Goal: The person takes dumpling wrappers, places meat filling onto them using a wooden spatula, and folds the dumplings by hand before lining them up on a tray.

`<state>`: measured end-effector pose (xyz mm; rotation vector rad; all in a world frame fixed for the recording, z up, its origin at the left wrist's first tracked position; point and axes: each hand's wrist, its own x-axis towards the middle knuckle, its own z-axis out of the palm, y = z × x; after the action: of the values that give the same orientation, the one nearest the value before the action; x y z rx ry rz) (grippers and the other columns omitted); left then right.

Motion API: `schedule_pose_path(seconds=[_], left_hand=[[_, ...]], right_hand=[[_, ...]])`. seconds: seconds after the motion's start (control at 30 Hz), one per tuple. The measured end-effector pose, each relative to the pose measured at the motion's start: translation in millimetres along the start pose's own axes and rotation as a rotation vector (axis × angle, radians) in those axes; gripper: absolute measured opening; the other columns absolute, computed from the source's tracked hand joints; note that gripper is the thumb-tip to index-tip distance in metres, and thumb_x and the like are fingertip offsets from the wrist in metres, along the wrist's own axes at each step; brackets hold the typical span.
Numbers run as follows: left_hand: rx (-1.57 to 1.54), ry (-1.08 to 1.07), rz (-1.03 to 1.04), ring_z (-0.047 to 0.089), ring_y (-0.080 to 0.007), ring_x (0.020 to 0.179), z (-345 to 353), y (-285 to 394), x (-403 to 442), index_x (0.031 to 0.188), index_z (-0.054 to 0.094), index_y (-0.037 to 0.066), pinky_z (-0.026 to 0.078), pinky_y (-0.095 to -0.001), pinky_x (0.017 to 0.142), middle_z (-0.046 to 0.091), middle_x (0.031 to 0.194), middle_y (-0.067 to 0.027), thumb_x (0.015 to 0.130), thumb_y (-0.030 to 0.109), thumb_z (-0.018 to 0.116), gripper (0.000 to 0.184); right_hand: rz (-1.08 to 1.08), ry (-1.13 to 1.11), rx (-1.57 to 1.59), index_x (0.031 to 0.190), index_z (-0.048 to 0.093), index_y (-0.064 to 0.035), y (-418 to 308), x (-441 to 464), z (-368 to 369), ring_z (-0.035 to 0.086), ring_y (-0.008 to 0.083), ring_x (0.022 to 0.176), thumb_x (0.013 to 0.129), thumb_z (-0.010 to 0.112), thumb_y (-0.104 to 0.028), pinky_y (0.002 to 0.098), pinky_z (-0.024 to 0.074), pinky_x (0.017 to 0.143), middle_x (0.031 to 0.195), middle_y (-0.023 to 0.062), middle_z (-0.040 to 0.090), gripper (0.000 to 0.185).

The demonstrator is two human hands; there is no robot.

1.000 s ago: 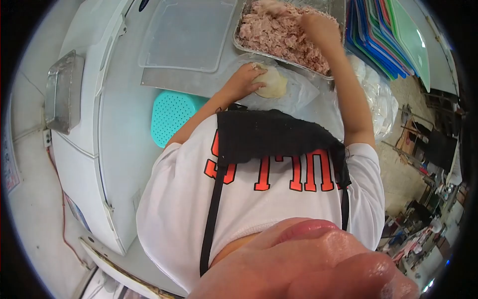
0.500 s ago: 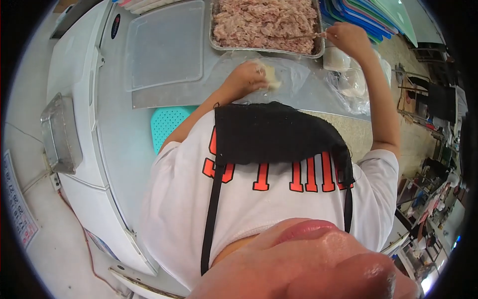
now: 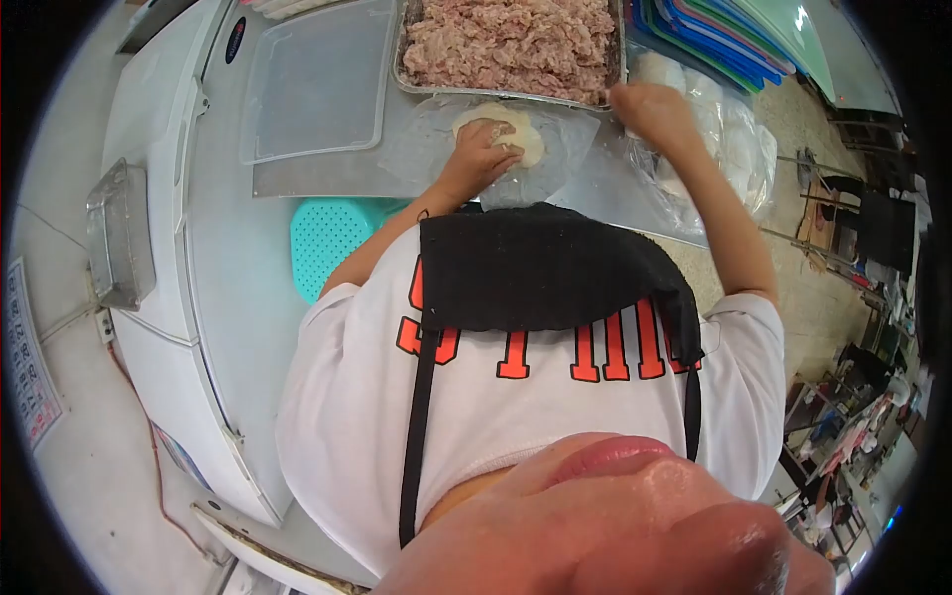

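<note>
The grip of the left hand (image 3: 484, 149) is loosely spread, its fingers and thumb apart over a flat, pale piece of dough (image 3: 529, 142), which lies under and just beyond them. The dough's longer axis slants from the upper left down to the right, toward the right-arm side. The left hand touches it and is the nearer one; the right hand (image 3: 653, 111) is at the near right corner of a metal tray (image 3: 491, 94), its fingers bunched, though I cannot tell whether they pinch anything.

The tray, filled with a minced mixture (image 3: 511, 45), sits just past the dough. A clear plastic sheet (image 3: 570, 159) spreads under the dough. Rightward, a strip of metal tabletop (image 3: 607, 188) shows before wrapped white packs (image 3: 739, 149); a translucent lid (image 3: 322, 84) lies left. The tabletop's near edge runs close to the black apron (image 3: 545, 268).
</note>
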<state>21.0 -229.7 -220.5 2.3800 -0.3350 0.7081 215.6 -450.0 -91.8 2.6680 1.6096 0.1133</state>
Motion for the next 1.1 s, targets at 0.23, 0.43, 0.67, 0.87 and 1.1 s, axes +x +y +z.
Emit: schedule_pose_path(seconds=[0.23, 0.43, 0.67, 0.87, 1.1], left_hand=[[0.017, 0.115, -0.151, 0.051, -0.0281, 0.104, 29, 9, 26, 0.087, 0.070, 0.012, 0.038, -0.0400, 0.087, 0.060, 0.108, -0.0073, 0.074, 0.015, 0.071, 0.013], [-0.351, 0.363, -0.443, 0.057, -0.0235, 0.096, -6, 27, 39, 0.088, 0.068, 0.007, 0.046, -0.0324, 0.082, 0.060, 0.104, -0.0075, 0.084, 0.013, 0.066, 0.008], [-1.743, 0.642, -1.020, 0.058, -0.0208, 0.106, -38, 7, 37, 0.121, 0.051, 0.006, 0.049, -0.0344, 0.089, 0.058, 0.121, -0.0091, 0.093, 0.014, 0.055, 0.029], [-1.540, 0.337, -0.904, 0.053, -0.0234, 0.116, -66, 21, 36, 0.132, 0.043, 0.004, 0.047, -0.0372, 0.096, 0.052, 0.129, -0.0109, 0.095, 0.017, 0.050, 0.040], [-1.845, 0.270, -1.057, 0.053, -0.0243, 0.116, -56, 23, 18, 0.130, 0.046, 0.002, 0.048, -0.0403, 0.095, 0.052, 0.128, -0.0130, 0.095, 0.016, 0.050, 0.038]], right_hand=[[0.104, 0.007, 0.150, 0.081, 0.063, -0.0098, -1, -1, 18, 0.063, 0.0327, 0.074, 0.088, 0.049, -0.027, 0.0454, 0.0489, 0.062, 0.077, 0.0111, 0.064, 0.024], [0.151, 0.107, 0.192, 0.084, 0.063, -0.0077, 7, 2, -11, 0.062, 0.0332, 0.072, 0.090, 0.051, -0.029, 0.0460, 0.0481, 0.063, 0.077, 0.0135, 0.063, 0.026], [0.038, -0.003, 0.129, 0.082, 0.061, -0.0086, -15, 7, 13, 0.062, 0.0339, 0.072, 0.092, 0.049, -0.030, 0.0463, 0.0483, 0.062, 0.079, 0.0135, 0.064, 0.027], [0.074, -0.049, 0.012, 0.082, 0.061, -0.0079, 22, 14, -27, 0.062, 0.0349, 0.074, 0.091, 0.049, -0.032, 0.0459, 0.0488, 0.063, 0.079, 0.0149, 0.064, 0.028], [0.124, -0.056, 0.100, 0.079, 0.059, -0.0068, -36, 3, -4, 0.062, 0.0354, 0.074, 0.090, 0.051, -0.028, 0.0470, 0.0485, 0.065, 0.078, 0.0156, 0.063, 0.025]])
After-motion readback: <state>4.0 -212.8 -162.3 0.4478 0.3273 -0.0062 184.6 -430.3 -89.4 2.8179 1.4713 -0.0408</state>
